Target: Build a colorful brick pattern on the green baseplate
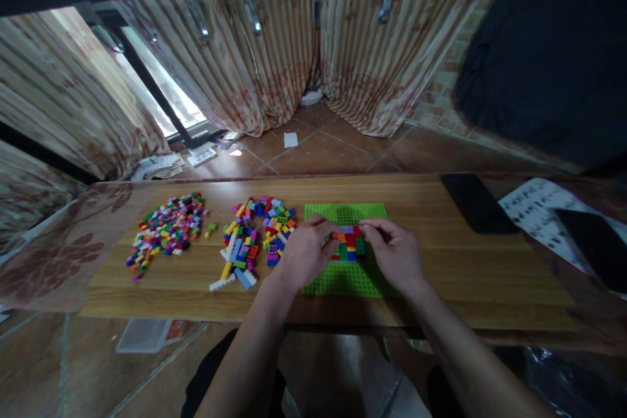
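A small multicoloured build of toy building bricks point(350, 243) sits on the green studded baseplate point(323, 284), between my two hands. Red, orange, blue, green and purple pieces show in it. My left hand point(306, 249) is closed at the left side of the build, its fingertips against the orange bricks point(339, 236). From the right, my right hand point(398, 253) is closed in a pinch at the upper right corner, by a red brick point(357, 232). The fingers partly hide the build's ends.
On the wooden table point(441, 287), a pile of larger bricks point(238, 245) lies left of the baseplate. Farther left is a pile of small bricks point(169, 228). A black phone-like slab point(477, 202) and a printed sheet point(529, 209) lie at the right. Below stands a clear plastic container point(143, 336).
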Demonstrator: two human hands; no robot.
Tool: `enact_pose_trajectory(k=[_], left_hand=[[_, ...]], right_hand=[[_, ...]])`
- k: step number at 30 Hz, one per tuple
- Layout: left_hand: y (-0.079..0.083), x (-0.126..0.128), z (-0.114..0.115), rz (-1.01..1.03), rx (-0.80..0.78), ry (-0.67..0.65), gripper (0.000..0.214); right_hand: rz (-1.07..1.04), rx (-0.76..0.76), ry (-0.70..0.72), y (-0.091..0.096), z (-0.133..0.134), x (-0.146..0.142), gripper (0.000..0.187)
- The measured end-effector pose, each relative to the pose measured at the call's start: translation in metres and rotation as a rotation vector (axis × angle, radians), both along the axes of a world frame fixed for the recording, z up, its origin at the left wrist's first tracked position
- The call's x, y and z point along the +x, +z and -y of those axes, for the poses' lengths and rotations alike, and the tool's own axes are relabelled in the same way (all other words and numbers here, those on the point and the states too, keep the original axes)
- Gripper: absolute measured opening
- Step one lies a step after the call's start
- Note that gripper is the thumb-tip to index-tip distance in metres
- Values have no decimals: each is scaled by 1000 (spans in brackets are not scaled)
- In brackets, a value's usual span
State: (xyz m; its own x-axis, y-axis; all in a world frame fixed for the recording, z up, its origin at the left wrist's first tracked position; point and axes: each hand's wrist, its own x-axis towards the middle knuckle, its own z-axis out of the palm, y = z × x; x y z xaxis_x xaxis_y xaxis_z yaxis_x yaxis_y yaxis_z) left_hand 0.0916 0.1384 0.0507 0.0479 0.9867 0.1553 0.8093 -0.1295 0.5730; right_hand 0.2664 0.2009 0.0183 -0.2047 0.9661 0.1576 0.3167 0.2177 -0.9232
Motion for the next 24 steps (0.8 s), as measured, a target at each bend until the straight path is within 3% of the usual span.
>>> enact_pose_trajectory(k=[7,16,24], left_hand=[[-9,10,-2,-42,38,81,16],[-8,3,0,80,-14,145,26],[-9,0,-1,15,-54,188,14]], right_hand=[[50,43,34,1,2,-1,24],[71,61,38,2,1,1,23],[361,360,203,3,9,-5,23]])
